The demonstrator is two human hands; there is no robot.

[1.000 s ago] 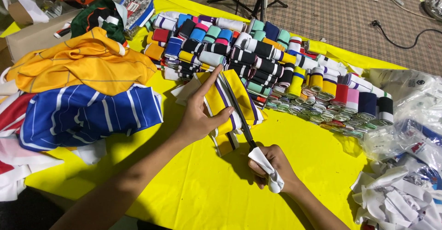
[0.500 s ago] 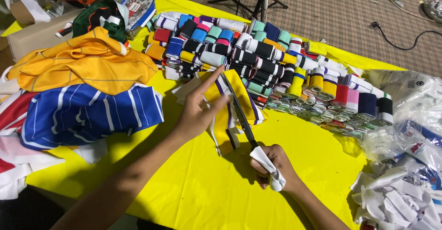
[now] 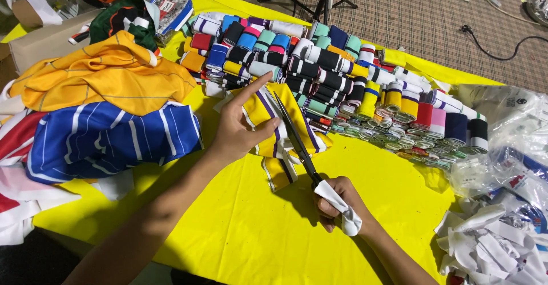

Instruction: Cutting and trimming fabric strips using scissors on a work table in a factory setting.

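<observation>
While the left hand presses spread fingers on the yellow striped cloth, the right hand grips scissors, blades parted over that cloth on the yellow worktop, rolled ribbing beyond.

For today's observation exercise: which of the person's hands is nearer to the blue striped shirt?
Left. The left hand rests on the yellow striped cloth just beside the blue striped shirt; the right hand holds scissors farther away.
</observation>
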